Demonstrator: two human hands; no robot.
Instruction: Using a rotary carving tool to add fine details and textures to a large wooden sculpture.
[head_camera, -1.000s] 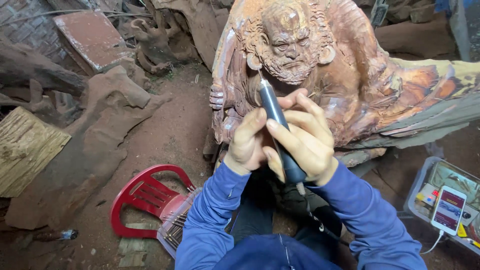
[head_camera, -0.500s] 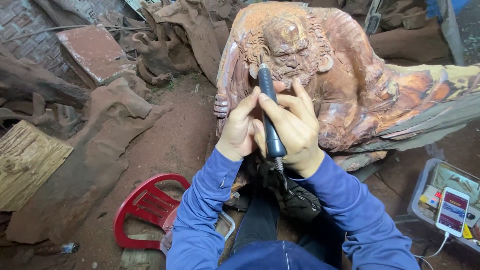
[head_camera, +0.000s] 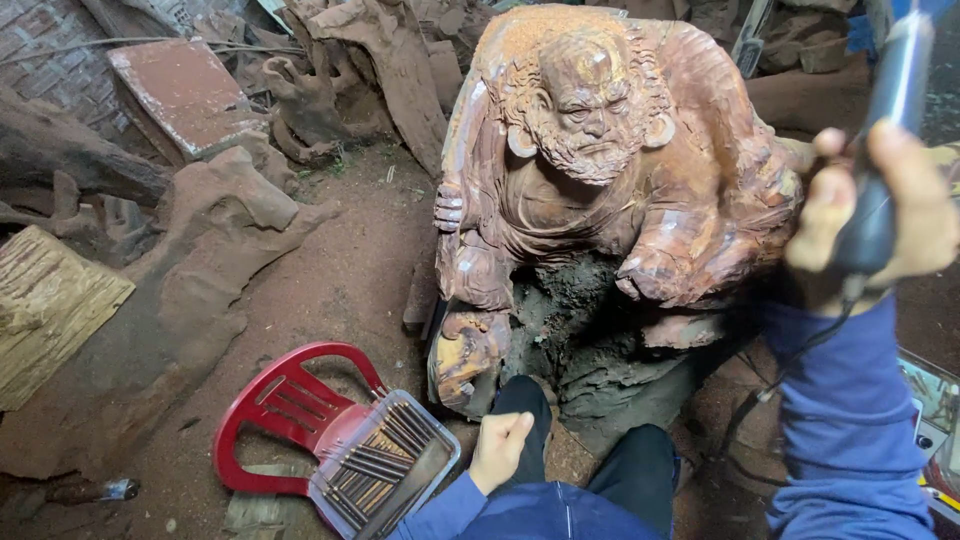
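At right of frame, the right hand (head_camera: 870, 215) has its grip clamped around a corded rotary carving tool (head_camera: 885, 130) beside the carved wooden figure (head_camera: 600, 170); the left hand (head_camera: 500, 450), fisted, rests at lower centre by the clear tray of chisels (head_camera: 385, 465).

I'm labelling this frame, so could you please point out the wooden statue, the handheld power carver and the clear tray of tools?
wooden statue (head_camera: 590, 100), head view, on the carved face.
handheld power carver (head_camera: 895, 80), head view, on its upper barrel.
clear tray of tools (head_camera: 385, 462), head view, on the tools inside.
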